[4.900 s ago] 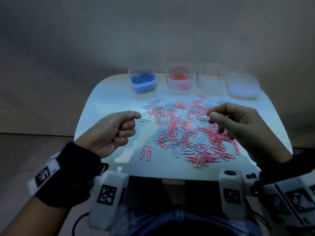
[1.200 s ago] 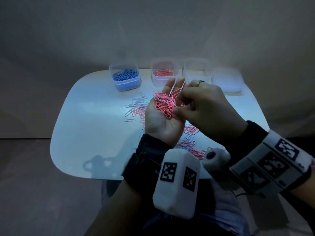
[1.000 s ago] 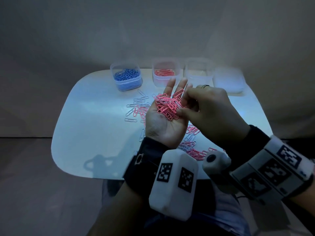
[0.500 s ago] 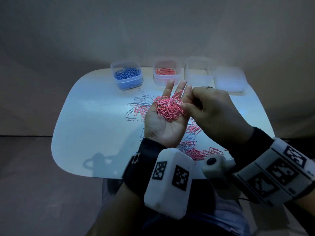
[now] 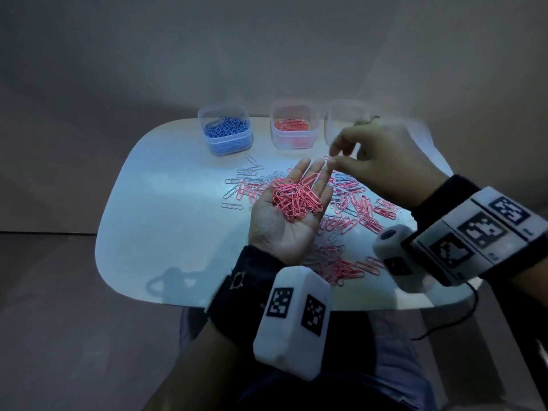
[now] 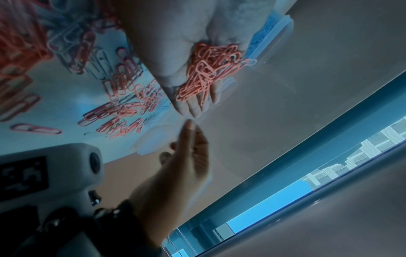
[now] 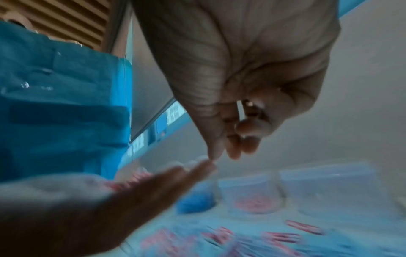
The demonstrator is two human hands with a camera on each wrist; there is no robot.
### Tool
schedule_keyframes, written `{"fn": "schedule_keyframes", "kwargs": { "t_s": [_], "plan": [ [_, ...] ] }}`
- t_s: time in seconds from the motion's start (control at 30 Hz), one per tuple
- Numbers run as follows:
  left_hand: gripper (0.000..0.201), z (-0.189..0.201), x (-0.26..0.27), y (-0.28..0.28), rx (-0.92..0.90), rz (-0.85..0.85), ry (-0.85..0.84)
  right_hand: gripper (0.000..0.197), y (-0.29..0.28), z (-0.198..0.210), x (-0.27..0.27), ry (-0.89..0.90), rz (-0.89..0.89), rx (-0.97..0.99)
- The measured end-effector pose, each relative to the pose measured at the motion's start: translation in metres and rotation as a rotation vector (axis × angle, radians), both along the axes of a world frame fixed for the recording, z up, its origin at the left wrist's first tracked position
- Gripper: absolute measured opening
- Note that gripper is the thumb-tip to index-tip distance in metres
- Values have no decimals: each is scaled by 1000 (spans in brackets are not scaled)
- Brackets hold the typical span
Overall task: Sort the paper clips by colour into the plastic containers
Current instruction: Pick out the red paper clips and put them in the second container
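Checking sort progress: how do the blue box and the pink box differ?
The blue box holds blue clips heaped well up its walls; the pink box holds pink clips in a shallower layer. The blue box stands left of the pink box. Both are clear, lidless tubs at the table's far edge.

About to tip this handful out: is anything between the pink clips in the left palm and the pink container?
Nothing visible blocks it. The pink clips lie on the open left hand; the pink container stands open beyond the fingertips, and the right hand is off to the side.
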State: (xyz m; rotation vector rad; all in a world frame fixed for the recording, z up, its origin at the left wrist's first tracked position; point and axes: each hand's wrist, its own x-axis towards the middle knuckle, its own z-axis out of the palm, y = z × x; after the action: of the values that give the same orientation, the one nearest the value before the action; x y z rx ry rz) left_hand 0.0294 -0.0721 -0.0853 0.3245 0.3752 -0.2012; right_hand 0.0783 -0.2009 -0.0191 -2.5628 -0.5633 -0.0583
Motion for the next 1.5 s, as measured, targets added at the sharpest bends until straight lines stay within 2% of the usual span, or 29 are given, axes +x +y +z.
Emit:
{"fn": "schedule_keyframes", "kwargs": {
  "t_s": [0.07,0.17,0.3,0.37,0.53,0.67,0.83,0.9,1.13,1.3,1.5],
  "plan": [
    [41,0,0,-4,-33,-6,-18,5,14,8,-7,-9,108,69],
    [35,2,0,-7,-101,-20,-7,13,32,7,-9,78,242,-95],
    [28,9,-1,-9,-110,-9,28,16,37,4,-9,126,212,-274],
    [36,7,1,-7,-82,4,37,12,35,3,-10,140,215,-266],
    [37,8,1,-6,-70,-29,35,5,29,5,-8,249,195,-57],
    [36,7,0,-6,-38,-59,49,22,22,5,-5,425,162,167],
    [36,4,-1,-4,16,-113,52,21,16,5,-11,579,131,428],
    [36,4,-3,-3,16,-127,48,21,15,2,-15,583,117,478],
    [38,8,-3,-3,35,-117,17,10,6,3,-20,512,88,469],
    [43,5,-3,-3,23,-137,-29,7,4,4,-15,316,66,301],
    [37,7,-2,0,18,-137,-19,9,8,7,-12,307,96,182]
  ]
}}
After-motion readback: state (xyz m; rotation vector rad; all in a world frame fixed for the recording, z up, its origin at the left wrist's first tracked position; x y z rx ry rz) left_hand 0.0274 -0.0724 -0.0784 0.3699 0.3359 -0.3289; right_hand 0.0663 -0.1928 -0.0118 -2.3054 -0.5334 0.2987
